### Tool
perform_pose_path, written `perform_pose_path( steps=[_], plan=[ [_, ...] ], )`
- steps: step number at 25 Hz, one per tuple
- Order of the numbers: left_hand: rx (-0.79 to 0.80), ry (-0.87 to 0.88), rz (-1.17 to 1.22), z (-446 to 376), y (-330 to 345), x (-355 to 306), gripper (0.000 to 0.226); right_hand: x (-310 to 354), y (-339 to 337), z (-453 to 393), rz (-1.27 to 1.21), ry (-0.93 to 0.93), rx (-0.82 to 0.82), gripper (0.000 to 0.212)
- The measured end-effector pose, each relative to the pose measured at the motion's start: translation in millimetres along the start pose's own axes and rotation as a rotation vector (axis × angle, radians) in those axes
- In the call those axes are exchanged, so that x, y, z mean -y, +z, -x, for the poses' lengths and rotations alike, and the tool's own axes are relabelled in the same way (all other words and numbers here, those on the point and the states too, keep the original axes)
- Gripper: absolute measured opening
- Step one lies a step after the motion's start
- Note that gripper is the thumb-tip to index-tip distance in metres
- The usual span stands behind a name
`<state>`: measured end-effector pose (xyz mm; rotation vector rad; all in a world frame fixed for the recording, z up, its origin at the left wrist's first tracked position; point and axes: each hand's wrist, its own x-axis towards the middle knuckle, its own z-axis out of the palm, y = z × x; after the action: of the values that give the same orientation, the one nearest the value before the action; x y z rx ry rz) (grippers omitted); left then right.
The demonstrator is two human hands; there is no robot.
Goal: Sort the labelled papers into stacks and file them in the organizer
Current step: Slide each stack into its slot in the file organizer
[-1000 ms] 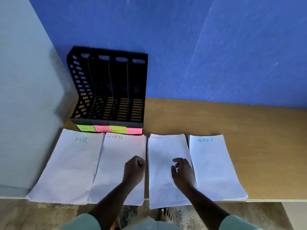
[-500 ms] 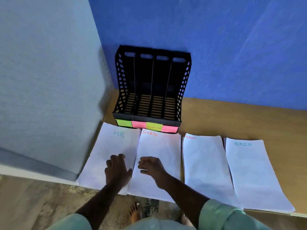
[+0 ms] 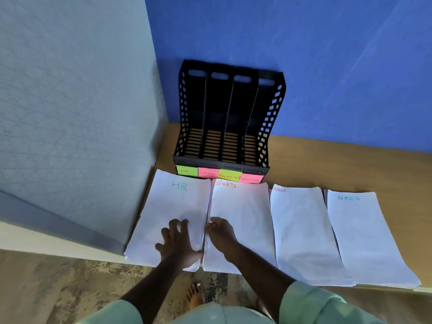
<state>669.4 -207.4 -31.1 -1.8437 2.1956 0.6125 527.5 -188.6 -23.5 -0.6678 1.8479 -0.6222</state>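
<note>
The left hand (image 3: 178, 244) covered the near part of the HR stack (image 3: 173, 206), directly in front of the organizer (image 3: 224, 122). The right hand (image 3: 221, 235) hid the near left edge of the SPORTS stack (image 3: 243, 218); whether its fingers gripped any sheets could not be told. The first letter of the FINANCE stack (image 3: 301, 230) heading was cut off at the sheet's edge. Writing on the pink sticky notes (image 3: 208, 173) below the organizer was faint. Both sleeves (image 3: 327, 307) and the desk (image 3: 350, 167) ran past the frame's edges.
</note>
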Motion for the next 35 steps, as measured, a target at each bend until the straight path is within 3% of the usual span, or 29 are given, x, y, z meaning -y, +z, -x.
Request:
perform_pose_path(
  steps=[5,10,15,18,21,26,28,30,32,35],
  plan=[
    [0.044,-0.039,-0.043,-2,-1,-13,0.108,7,8,-1,-0.075,0.062,-0.027,0.023],
    [-0.033,-0.016,-0.060,1,-4,-14,0.096,11,15,-1,-0.206,0.097,0.027,0.017],
    [0.003,0.018,0.019,-5,-13,1,0.090,15,24,7,-0.208,0.077,0.112,0.013],
    [0.036,0.036,0.062,-5,-13,3,0.099,13,29,7,-0.261,0.087,0.085,0.017],
    [0.045,0.070,0.100,-1,-14,10,0.101,15,33,3,-0.078,0.024,-0.040,0.031],
    [0.120,0.021,0.331,-12,-18,27,0.079,26,39,4,-0.070,-0.028,-0.038,0.034],
    [-0.025,0.047,0.434,-12,-30,36,0.048,28,37,3,0.017,-0.048,-0.062,0.031],
    [-0.341,0.068,0.469,-13,-45,45,0.026,29,28,6,0.001,-0.054,-0.090,0.038],
    [-0.553,-0.002,0.448,-19,-61,47,0.026,29,9,16,-0.069,-0.083,-0.079,0.045],
    [-0.564,-0.114,0.544,-39,-74,41,0.037,19,-30,28,-0.152,-0.154,-0.035,0.043]
  ],
)
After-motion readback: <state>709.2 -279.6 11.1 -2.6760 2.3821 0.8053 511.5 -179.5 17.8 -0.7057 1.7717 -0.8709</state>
